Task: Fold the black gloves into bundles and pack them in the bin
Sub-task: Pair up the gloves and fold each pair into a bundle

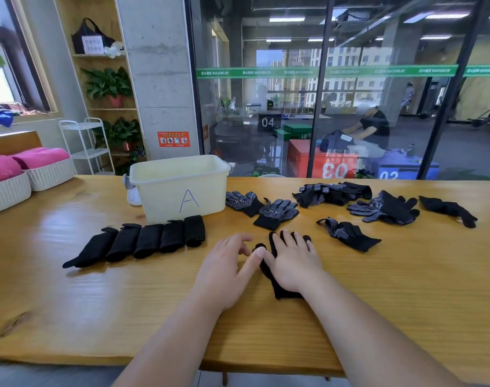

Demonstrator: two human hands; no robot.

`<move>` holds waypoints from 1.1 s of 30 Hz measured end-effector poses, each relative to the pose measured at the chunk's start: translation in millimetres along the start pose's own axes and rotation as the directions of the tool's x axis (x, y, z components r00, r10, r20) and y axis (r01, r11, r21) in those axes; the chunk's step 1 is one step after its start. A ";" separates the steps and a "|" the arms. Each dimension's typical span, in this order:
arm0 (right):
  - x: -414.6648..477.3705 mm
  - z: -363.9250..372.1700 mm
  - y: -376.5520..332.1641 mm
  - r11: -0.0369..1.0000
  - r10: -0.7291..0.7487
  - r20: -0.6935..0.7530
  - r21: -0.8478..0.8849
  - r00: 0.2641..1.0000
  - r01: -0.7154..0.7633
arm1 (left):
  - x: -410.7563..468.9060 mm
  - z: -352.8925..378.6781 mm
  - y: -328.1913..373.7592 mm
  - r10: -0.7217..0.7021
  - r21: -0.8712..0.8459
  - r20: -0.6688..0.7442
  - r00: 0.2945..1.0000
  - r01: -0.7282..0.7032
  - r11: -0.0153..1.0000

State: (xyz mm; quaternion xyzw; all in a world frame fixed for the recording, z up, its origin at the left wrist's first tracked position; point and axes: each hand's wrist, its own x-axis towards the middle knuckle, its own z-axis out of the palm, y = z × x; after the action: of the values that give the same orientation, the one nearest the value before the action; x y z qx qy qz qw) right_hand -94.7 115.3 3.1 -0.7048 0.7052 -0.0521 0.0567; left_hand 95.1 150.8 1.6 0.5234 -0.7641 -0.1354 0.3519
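Just in front of the bin, slightly to its right, we press our right hand flat on a black glove. Our fingers are straight and spread over the glove's own fingers, whose tips show beyond ours. The glove's cuff sticks out from under our wrist, on the side away from the bin. Our left hand rests on the table just beside it, in line with the bin's right corner. It holds nothing: the fingers are loosely curled and the thumb stretches out to touch the glove's thumb tip.

Before the bin's front wall, which bears a blue letter A, five folded bundles lie side by side in a row. The row runs out toward the bin's left.

Right of the bin, a dotted pair lies just beside its wall, one glove overlapping the other. Farther right lie a single dotted glove, a far heap and a second heap. Farthest from the bin lies a plain black glove.

Well to the bin's left stand two white baskets holding pink rolled cloth. A small white object sits against the bin's left wall; we cannot tell what it is.
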 end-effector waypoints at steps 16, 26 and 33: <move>-4.0 0.7 -11.0 0.998 -0.030 0.073 -0.052 0.997 0.033 | 4.6 1.5 -1.7 -0.036 -0.014 -0.030 0.999 0.036 0.999; -32.3 -16.9 22.7 0.996 -0.080 -0.054 0.026 0.995 0.082 | 7.1 12.0 -6.6 0.132 0.212 0.109 0.985 -0.153 0.965; -57.3 -12.5 64.3 0.984 -0.175 0.025 0.035 0.984 0.174 | 6.9 17.3 -3.0 0.121 0.329 0.239 0.963 -0.197 0.924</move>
State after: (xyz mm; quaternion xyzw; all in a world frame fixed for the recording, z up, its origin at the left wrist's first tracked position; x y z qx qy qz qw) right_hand -160.2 172.6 5.9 -0.7635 0.6389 -0.0586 0.0732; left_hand 84.0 140.6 -9.7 0.4958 -0.8495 -0.0241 0.1787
